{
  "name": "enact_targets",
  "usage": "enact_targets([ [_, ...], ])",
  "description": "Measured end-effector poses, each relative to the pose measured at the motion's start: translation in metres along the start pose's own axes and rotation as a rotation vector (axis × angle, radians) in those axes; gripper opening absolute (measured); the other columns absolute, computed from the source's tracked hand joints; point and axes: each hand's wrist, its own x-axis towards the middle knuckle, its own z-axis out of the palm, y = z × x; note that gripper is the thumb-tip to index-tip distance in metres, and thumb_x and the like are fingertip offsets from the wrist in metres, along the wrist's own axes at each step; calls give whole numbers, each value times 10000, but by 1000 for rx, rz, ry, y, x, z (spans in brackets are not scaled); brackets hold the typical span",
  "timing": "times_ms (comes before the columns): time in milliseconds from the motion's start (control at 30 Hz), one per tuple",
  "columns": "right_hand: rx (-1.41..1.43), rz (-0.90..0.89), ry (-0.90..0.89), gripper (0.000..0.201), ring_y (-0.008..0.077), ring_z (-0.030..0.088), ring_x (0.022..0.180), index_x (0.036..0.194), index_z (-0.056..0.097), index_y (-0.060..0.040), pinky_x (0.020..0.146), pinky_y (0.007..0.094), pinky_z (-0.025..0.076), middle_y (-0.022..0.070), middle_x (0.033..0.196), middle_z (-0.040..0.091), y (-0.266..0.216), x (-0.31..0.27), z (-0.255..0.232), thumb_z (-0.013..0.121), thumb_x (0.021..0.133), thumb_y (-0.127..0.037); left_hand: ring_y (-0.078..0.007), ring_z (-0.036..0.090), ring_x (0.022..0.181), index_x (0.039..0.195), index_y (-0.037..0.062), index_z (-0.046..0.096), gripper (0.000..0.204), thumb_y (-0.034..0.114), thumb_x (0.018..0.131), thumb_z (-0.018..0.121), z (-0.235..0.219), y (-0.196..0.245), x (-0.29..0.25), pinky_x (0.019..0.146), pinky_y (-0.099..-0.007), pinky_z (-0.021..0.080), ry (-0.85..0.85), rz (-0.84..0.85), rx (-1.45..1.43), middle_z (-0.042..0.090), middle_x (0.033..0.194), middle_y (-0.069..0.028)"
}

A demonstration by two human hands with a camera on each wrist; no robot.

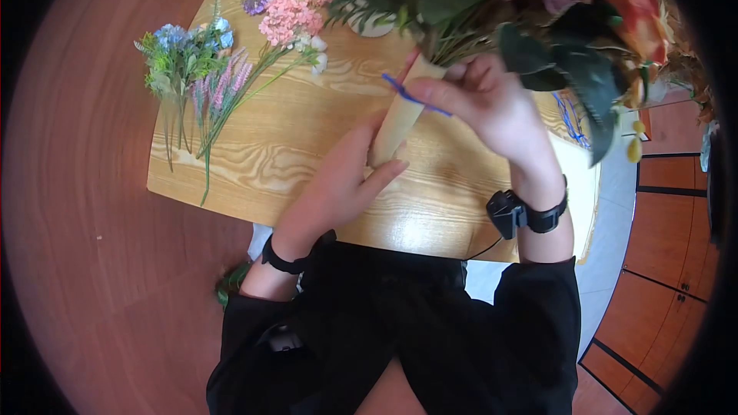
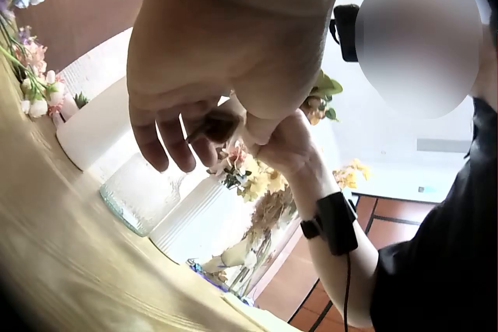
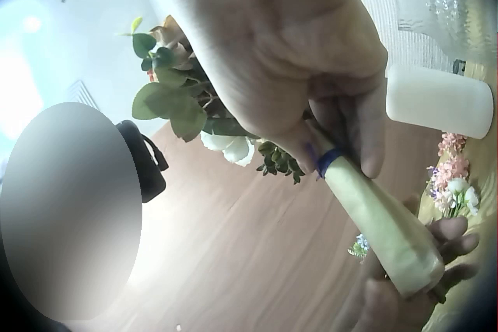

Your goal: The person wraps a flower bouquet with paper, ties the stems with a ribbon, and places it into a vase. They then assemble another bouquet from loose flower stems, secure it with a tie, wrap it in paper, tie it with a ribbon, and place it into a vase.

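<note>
A bouquet [image 1: 450,4] of artificial flowers and dark green leaves stands upright over the far right of the table. Cream wrapping [image 1: 394,131] covers its stems, with a blue tie [image 3: 327,161] round the upper part. My left hand [image 1: 330,188] holds the wrapped stems at their lower end, thumb on the near side. Higher up, my right hand [image 1: 503,115] pinches the wrapped stems at the tie, between thumb and fingers. Loose tie ends stick out on both sides. In the left wrist view, the back of the hand hides most of the wrapping.
Pink flowers [image 1: 286,21] and blue flowers [image 1: 173,37] lie on the wooden table [image 1: 261,165] at left. Blue ties [image 1: 573,123] lie at its right. A clear glass vase [image 2: 140,196] and white ribbed vase [image 2: 183,223] stand at the far side. Wooden cabinets [image 1: 653,277] are at right.
</note>
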Motion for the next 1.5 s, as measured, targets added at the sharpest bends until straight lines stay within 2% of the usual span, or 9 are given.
enact_targets([
  [133,144,-146,-11,148,59,496,654,847,690,-20,599,257,422,-3,720,601,-1,-13,6,792,822,-124,-431,640,845,1156,6,506,312,201,937,613,11,-25,-3,726,-476,495,37,-138,237,642,891,-237],
  [233,-521,-405,28,315,217,637,1032,1206,631,-87,906,377,507,86,1131,664,58,-22,16,667,915,-202,-458,635,818,1106,12,513,258,176,930,604,9,-18,-8,699,-503,492,32,-90,392,637,843,-256],
  [633,-413,-757,-47,412,252,607,1083,1267,592,-94,956,385,475,100,1193,625,64,-42,35,674,895,-252,-324,619,1053,1068,32,620,247,187,878,648,5,-57,-28,899,-440,475,159,92,131,656,1048,-140],
  [967,-236,-697,49,503,284,579,1129,1322,557,-101,1002,392,447,113,1251,589,52,-4,171,681,876,-297,-308,560,1137,1183,24,538,326,149,897,629,-18,-86,-106,963,-414,432,15,100,154,585,1167,-143],
  [1100,-141,-705,28,530,294,571,1143,1339,546,-103,1015,395,439,117,1268,578,59,-2,182,683,871,-311,-301,537,1171,1230,22,505,364,134,904,622,-36,-94,-132,989,-404,415,44,56,166,556,1215,-144],
  [1167,-92,-653,-384,513,295,534,1204,1313,560,-121,1055,392,408,123,1327,550,37,1,168,675,866,-345,-298,525,1188,1253,20,489,383,126,908,618,-38,-97,-142,1002,-399,406,77,34,166,541,1239,-145],
  [1200,30,-870,-29,463,276,483,1272,1299,572,-131,1102,370,366,114,1371,535,38,0,179,657,883,-315,-296,519,1196,1264,20,480,393,122,909,616,-38,-99,-143,1008,-396,402,93,28,164,534,1250,-145],
  [1300,280,-491,-230,391,264,450,1309,1296,585,-119,1131,345,334,96,1418,508,74,6,227,614,924,-236,-291,501,1222,1299,17,456,424,111,915,611,-38,-102,-145,1027,-389,389,140,6,157,513,1286,-146],
  [1500,95,-633,-179,377,242,470,1258,1337,530,-102,1095,339,346,78,1383,505,94,1,194,547,965,-164,-282,466,1273,1368,13,407,488,88,926,599,-36,-110,-123,1066,-373,364,249,-29,137,469,1357,-148],
])
